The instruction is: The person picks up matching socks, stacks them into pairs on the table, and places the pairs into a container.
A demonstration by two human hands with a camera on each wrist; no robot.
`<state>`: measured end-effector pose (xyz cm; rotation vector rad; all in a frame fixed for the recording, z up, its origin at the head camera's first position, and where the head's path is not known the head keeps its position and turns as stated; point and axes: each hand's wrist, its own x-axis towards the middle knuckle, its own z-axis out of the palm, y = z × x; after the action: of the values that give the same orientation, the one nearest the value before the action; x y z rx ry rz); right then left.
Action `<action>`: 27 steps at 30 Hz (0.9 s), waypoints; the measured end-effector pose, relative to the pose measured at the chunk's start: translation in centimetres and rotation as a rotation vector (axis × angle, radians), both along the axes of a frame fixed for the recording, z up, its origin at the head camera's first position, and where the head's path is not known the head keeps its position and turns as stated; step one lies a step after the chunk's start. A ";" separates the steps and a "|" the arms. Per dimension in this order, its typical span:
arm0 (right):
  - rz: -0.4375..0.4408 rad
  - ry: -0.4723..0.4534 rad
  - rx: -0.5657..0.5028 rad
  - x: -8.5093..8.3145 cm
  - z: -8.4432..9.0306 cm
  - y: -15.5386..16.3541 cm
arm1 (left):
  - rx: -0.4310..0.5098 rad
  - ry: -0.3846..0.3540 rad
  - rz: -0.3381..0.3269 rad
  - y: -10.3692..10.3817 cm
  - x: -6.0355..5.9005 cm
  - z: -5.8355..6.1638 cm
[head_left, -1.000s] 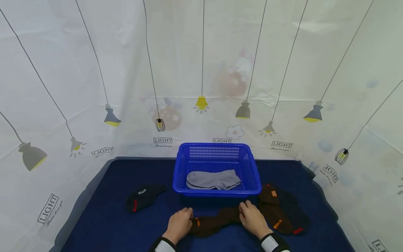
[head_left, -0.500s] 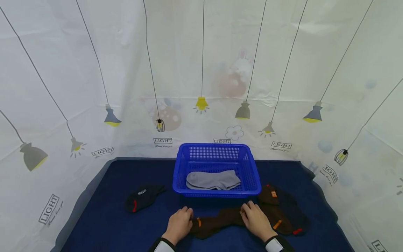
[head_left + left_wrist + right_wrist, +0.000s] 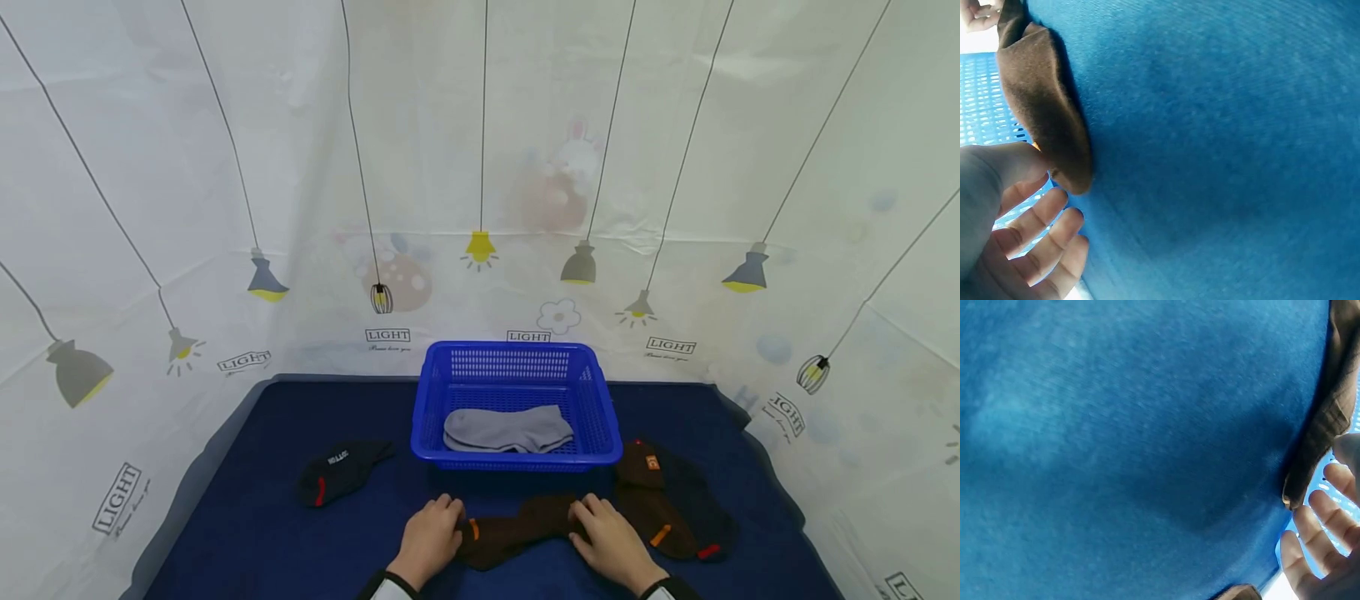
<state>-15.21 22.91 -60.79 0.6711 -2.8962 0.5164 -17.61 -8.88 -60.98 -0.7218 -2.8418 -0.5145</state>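
Observation:
A brown sock (image 3: 517, 525) with an orange mark lies lengthwise on the dark blue cloth, in front of the basket. My left hand (image 3: 431, 537) is at its left end. In the left wrist view, the thumb and forefinger pinch the edge of the brown sock (image 3: 1047, 94) while the other fingers bend loosely. At the right end rests my right hand (image 3: 611, 542). The right wrist view has its thumb touching the edge of the sock (image 3: 1316, 444), the fingers loosely spread near the sock's end, with a gap between thumb and forefinger.
A blue plastic basket (image 3: 517, 460) behind the hands holds grey socks (image 3: 510, 429). To the left lies a black sock (image 3: 345, 471) with a red mark. Right of the hands, another brown sock (image 3: 652, 500) overlaps a black one (image 3: 701, 508). A printed white sheet (image 3: 480, 167) stands behind.
My right hand has shifted slightly right and toward the body, then its fingers have come back left over the sock's end. The left hand has barely moved.

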 end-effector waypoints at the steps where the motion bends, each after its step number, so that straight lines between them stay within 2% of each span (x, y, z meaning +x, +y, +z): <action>1: 0.009 -0.005 0.005 0.0 -0.1 0.0 | 0.000 -0.003 0.001 0.0 0.0 0.0; 7: 0.032 -0.001 0.050 0.0 -0.5 0.0 | -0.003 -0.010 0.011 0.3 -0.2 -0.6; 14: 0.013 0.066 0.083 -0.4 -0.8 0.0 | 0.008 0.001 0.023 0.7 -0.2 -1.1; 21: -0.009 0.164 0.042 -0.3 0.3 -0.2 | 0.029 -0.051 0.027 0.3 -0.2 -0.3; 27: -0.004 0.241 0.012 0.2 1.5 -0.2 | 0.088 -0.022 0.006 -0.3 0.3 1.1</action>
<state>-15.05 22.67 -59.33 0.6774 -2.6769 0.3878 -17.35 -9.18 -59.86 -0.6955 -2.8197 -0.6461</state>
